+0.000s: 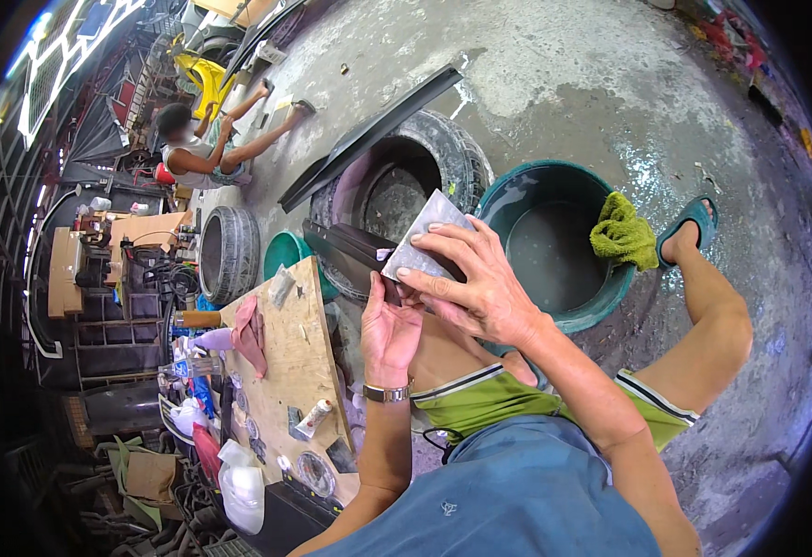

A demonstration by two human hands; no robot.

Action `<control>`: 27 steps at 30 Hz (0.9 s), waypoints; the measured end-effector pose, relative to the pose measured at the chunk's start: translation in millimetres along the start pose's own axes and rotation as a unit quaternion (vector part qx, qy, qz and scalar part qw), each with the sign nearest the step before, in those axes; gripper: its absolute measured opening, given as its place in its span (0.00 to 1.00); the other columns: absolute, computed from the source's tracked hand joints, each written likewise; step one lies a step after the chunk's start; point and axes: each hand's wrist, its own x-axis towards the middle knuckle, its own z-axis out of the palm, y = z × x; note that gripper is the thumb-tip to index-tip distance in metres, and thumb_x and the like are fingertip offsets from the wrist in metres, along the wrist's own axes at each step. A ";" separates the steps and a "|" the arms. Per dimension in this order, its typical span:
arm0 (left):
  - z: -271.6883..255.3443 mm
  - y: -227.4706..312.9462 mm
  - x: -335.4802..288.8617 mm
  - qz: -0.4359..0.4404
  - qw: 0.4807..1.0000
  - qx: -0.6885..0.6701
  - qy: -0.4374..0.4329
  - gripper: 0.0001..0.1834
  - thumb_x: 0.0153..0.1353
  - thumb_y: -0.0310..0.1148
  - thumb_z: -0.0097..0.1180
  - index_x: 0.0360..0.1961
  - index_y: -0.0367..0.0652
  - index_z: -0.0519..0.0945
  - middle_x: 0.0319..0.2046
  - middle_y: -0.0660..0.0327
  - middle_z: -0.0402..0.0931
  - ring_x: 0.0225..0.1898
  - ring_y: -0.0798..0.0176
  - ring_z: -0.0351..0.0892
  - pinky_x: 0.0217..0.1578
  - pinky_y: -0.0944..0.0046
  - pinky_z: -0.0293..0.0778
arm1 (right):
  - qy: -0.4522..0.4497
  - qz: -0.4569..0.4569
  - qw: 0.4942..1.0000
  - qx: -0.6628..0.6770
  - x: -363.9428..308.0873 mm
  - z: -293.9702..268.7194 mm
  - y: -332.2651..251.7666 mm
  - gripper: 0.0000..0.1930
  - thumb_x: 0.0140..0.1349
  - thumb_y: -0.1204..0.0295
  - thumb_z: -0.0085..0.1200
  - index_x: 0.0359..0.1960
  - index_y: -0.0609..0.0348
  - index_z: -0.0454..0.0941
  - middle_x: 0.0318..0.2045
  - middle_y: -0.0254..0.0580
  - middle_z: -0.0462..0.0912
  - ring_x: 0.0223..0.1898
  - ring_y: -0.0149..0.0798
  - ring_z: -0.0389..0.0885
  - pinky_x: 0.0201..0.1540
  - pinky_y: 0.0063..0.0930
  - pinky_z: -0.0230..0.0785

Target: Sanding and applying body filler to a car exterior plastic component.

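My right hand (485,283) holds a flat grey sheet (435,223) that looks like sandpaper, with the fingers spread over its face and the thumb at its near edge. Below it, my left hand (393,336) is closed at the near end of a long black strip (355,246); the fingertips are partly hidden. The sheet lies over or against that end, and I cannot tell whether they touch. Just right of the hands stands a green tub of cloudy water (554,251). A wet yellow-green cloth (623,230) hangs over its right rim.
A tire (466,153) lies beyond my hands, with a long black panel (378,130) across it. A plywood board (285,357) at left carries a tube (313,420), a pink cloth (249,336) and a tape roll (315,472). Another person (197,158) sits at far left.
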 end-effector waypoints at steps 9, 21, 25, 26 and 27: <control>9.0 -3.8 -1.8 0.031 0.999 -0.019 0.020 0.16 0.74 0.42 0.48 0.52 0.46 0.80 0.46 0.63 0.83 0.39 0.69 0.78 0.48 0.64 0.73 | 0.018 -0.010 1.000 0.000 9.1 4.7 4.6 0.32 0.48 0.71 0.65 0.59 0.35 0.77 0.64 0.40 0.69 0.67 0.49 0.64 0.69 0.63 0.47; 1.3 -0.9 1.2 0.003 0.999 -0.025 -0.033 0.16 0.74 0.41 0.49 0.55 0.45 0.77 0.46 0.64 0.82 0.38 0.70 0.77 0.39 0.68 0.71 | 0.023 -0.002 0.999 -0.030 -0.9 -4.6 6.2 0.29 0.49 0.70 0.65 0.57 0.34 0.80 0.61 0.42 0.73 0.64 0.52 0.68 0.68 0.63 0.50; 16.4 -6.2 -1.2 0.043 0.998 -0.018 0.036 0.17 0.74 0.41 0.48 0.57 0.46 0.77 0.50 0.64 0.82 0.47 0.70 0.78 0.46 0.67 0.73 | 0.010 -0.008 1.000 0.002 4.8 0.1 4.5 0.33 0.47 0.72 0.66 0.59 0.35 0.78 0.64 0.40 0.69 0.66 0.48 0.65 0.69 0.63 0.47; 14.8 -6.0 -1.5 0.042 0.999 -0.011 0.024 0.18 0.74 0.42 0.48 0.58 0.47 0.77 0.50 0.64 0.82 0.50 0.70 0.77 0.48 0.67 0.73 | 0.010 -0.014 1.000 0.008 5.2 1.4 4.5 0.32 0.47 0.72 0.65 0.59 0.35 0.78 0.63 0.40 0.69 0.66 0.48 0.65 0.69 0.63 0.47; 13.6 -6.0 -1.7 0.042 0.999 -0.011 0.024 0.18 0.74 0.42 0.48 0.58 0.47 0.77 0.50 0.64 0.82 0.50 0.70 0.77 0.48 0.67 0.73 | 0.010 -0.014 1.000 0.008 5.5 1.0 3.3 0.32 0.47 0.72 0.65 0.59 0.35 0.78 0.63 0.40 0.69 0.66 0.48 0.65 0.69 0.63 0.47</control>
